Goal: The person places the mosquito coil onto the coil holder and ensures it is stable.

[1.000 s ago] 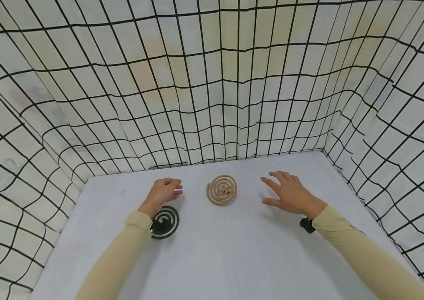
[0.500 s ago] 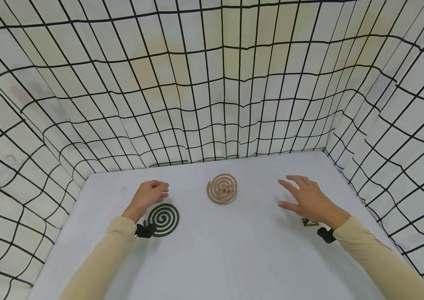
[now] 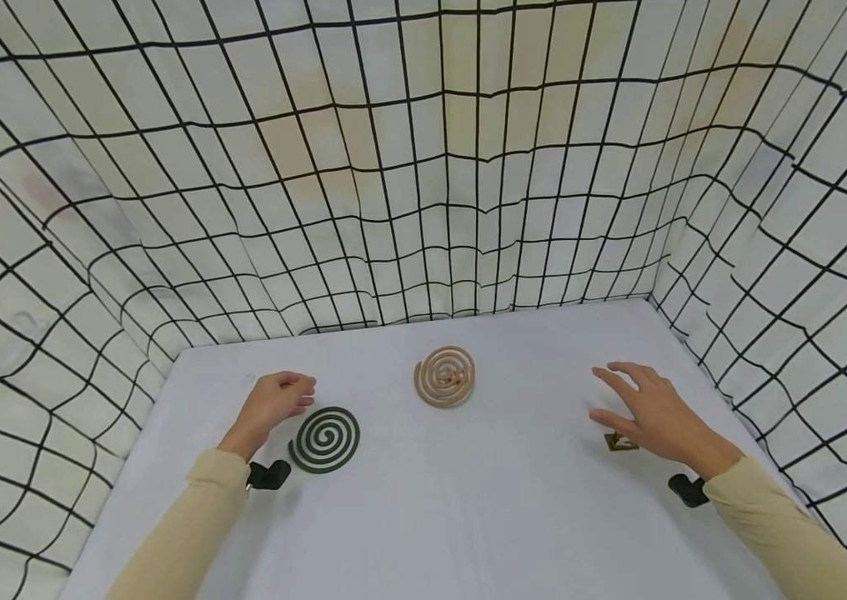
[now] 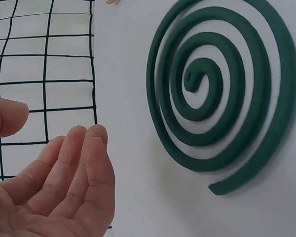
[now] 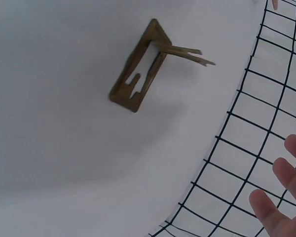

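in the head view, a released left hand [image 3: 268, 410] just beside the green coil [image 3: 324, 438]; near the far edge of the table [image 3: 468, 508], a brown coil [image 3: 444, 377]; across open room, a released, spread right hand [image 3: 659, 417] near the metal stand [image 3: 621, 442]. in the left wrist view, a gap between fingertips and green coil. in the right wrist view, metal stand well apart from the net [image 5: 258, 156].
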Action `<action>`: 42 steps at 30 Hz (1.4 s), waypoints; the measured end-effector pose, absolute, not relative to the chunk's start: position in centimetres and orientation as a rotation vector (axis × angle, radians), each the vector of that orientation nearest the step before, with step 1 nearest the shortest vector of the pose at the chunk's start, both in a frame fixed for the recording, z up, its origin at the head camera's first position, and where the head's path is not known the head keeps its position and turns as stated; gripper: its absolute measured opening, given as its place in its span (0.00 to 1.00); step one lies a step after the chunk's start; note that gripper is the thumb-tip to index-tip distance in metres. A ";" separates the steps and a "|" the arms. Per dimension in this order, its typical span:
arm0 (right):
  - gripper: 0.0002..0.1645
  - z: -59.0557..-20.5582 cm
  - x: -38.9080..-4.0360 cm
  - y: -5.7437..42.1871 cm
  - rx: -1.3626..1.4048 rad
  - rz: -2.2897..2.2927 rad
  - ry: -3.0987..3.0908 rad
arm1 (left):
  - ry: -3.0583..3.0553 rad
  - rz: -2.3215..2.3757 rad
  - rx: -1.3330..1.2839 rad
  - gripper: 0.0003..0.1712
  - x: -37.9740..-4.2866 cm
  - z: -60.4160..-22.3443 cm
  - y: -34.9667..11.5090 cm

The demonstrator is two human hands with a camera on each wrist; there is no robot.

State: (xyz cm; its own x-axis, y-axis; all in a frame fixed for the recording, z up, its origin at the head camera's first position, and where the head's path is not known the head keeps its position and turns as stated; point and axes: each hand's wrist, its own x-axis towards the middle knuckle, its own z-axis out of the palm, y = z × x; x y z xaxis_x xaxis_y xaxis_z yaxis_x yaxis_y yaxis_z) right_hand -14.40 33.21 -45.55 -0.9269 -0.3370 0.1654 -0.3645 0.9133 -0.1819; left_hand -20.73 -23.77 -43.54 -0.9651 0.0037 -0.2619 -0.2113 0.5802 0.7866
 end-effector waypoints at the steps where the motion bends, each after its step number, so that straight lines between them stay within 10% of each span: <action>1: 0.42 -45.7 -14.3 33.4 0.537 0.323 -2.950 | 2.585 1.316 -0.172 0.33 -20.6 -43.6 -23.9; 42: 0.41 -51.4 -9.8 38.5 0.535 0.260 -3.027 | 2.660 0.967 -0.234 0.33 -18.5 -47.1 -26.1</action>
State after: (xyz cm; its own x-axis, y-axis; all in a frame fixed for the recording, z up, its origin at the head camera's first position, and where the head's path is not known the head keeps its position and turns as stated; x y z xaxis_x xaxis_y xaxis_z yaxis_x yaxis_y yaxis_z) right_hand -9.78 38.46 -51.36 -0.9383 -0.3352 0.0847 -0.3448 0.9257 -0.1557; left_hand -18.49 -26.11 -47.09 -0.9417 -0.0500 -0.3329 -0.2521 0.7601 0.5990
